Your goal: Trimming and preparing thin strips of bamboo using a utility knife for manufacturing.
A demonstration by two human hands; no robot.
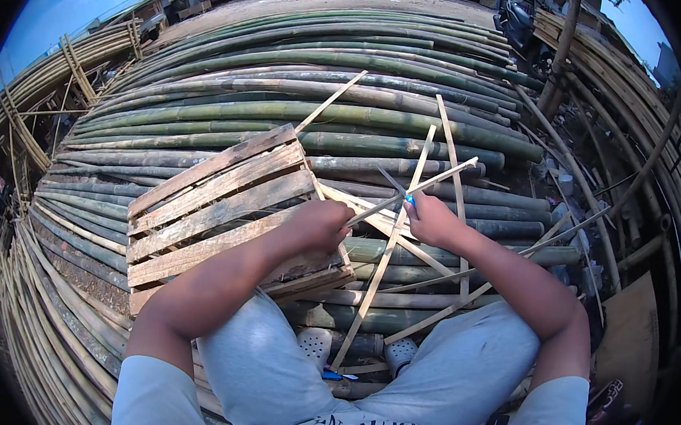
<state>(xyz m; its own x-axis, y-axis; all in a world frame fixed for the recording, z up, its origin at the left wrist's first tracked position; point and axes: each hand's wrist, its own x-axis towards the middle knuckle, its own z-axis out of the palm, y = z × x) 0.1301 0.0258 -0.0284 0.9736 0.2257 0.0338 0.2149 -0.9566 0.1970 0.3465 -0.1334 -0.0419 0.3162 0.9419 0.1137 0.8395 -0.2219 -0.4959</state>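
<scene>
My left hand [324, 223] is closed around one end of a thin bamboo strip [454, 169], which slants up to the right past my other hand. My right hand [435, 221] grips a knife [392, 181] with a bright blue handle. Its narrow blade points up and to the left, close to the strip; whether they touch I cannot tell. Under my left forearm a slatted wooden crate [223, 196] sits tilted on the bamboo poles. Several loose pale strips [375, 282] lie crossed around my hands and between my legs.
Long green and grey bamboo poles [316, 116] cover the ground ahead and to the left. More poles lean on racks at both sides. A motorbike [518, 23] stands at the far right. A flat brown board [627, 343] lies at the right, and a blue object [331, 375] is near my feet.
</scene>
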